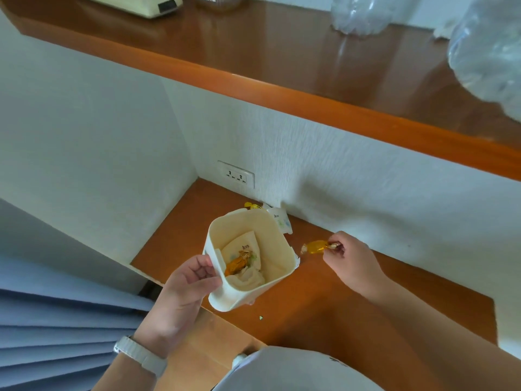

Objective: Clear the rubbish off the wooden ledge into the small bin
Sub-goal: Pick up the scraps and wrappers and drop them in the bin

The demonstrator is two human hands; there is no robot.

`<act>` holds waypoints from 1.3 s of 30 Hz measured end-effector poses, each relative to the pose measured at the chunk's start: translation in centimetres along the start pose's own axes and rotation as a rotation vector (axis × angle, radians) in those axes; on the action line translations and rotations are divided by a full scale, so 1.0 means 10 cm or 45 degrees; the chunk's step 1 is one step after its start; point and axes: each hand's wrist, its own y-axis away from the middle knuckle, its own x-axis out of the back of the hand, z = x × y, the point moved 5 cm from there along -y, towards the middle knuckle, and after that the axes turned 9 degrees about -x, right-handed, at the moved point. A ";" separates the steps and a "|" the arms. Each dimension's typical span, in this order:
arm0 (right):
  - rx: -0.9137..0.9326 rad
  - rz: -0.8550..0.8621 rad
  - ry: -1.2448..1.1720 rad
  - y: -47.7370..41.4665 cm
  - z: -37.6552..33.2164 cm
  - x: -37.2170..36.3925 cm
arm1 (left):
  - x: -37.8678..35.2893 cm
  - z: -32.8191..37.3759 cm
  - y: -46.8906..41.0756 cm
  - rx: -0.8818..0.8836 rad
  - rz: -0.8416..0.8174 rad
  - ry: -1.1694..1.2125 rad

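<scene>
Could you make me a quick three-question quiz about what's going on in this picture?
1. True or false: the left hand holds the small bin.
2. What does the right hand pinch?
3. Where do a white sachet and a yellow scrap lie: A) behind the bin by the wall, B) on the upper shelf?

Key: 1 true. 2 a yellow sweet wrapper. 3 A.

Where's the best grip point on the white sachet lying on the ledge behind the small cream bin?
Probably the white paper sachet's exposed right corner, pinched from the right and above. It lies flat on the wooden ledge against the wall, and the small cream plastic bin held by the left hand covers its left part. The right hand is pinching a yellow wrapped candy.
</scene>
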 end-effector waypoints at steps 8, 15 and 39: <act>0.234 -0.042 -0.369 0.44 -0.97 0.47 | 0.01 0.09 0.13 -0.031 -0.053 -0.008; 0.542 -0.068 -0.282 0.79 -1.45 0.35 | 0.17 0.13 0.29 -0.042 -0.048 -0.008; 0.219 -0.360 0.404 -0.15 -0.41 -0.49 | 0.27 0.10 0.46 -0.009 0.216 -0.035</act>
